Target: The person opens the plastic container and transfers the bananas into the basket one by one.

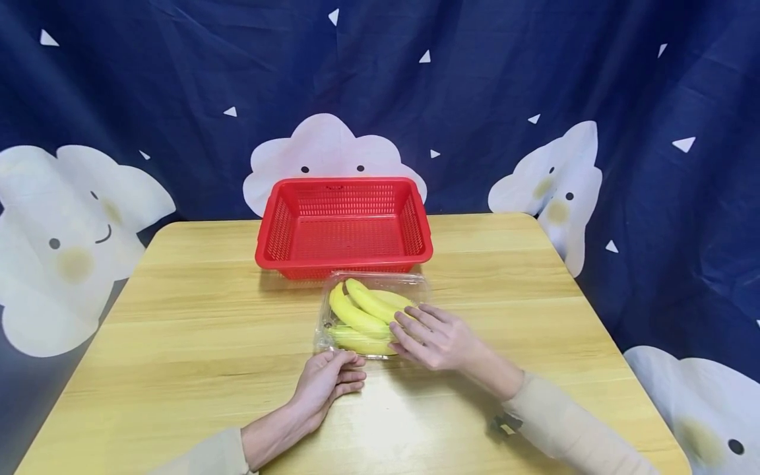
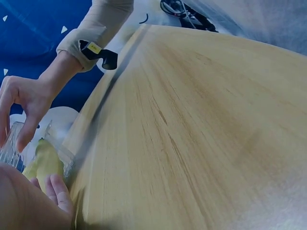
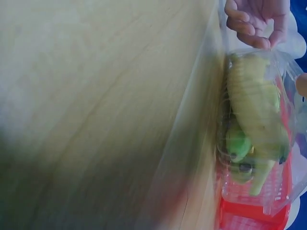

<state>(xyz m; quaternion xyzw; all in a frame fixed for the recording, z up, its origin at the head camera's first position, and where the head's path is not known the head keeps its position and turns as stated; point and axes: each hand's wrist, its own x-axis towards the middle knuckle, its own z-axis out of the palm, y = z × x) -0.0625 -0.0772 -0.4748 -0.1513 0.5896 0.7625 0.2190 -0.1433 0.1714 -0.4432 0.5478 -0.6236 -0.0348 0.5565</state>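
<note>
A clear plastic clamshell box [image 1: 325, 333] with several yellow bananas [image 1: 371, 302] inside sits on the table. At its near edge, my left hand [image 1: 328, 386] pinches the rim between thumb and forefinger, the other fingers loosely bent. My right hand [image 1: 438, 338] lies over the box's right side, fingers extended and spread, partly hiding the bananas. The right wrist view shows the clear lid [image 3: 284, 88] at a slant above the fruit, with a right fingertip [image 3: 301, 85] against it. Low among the bananas there, a green rounded thing [image 3: 237, 143] shows through the plastic.
Just behind the box stands a red plastic basket [image 1: 344, 264] with slotted walls and nothing in it. The wooden table [image 1: 178, 343] ends at a dark blue curtain [image 1: 475, 86] with white clouds. Dark cables [image 2: 180, 9] lie beyond the table edge in the left wrist view.
</note>
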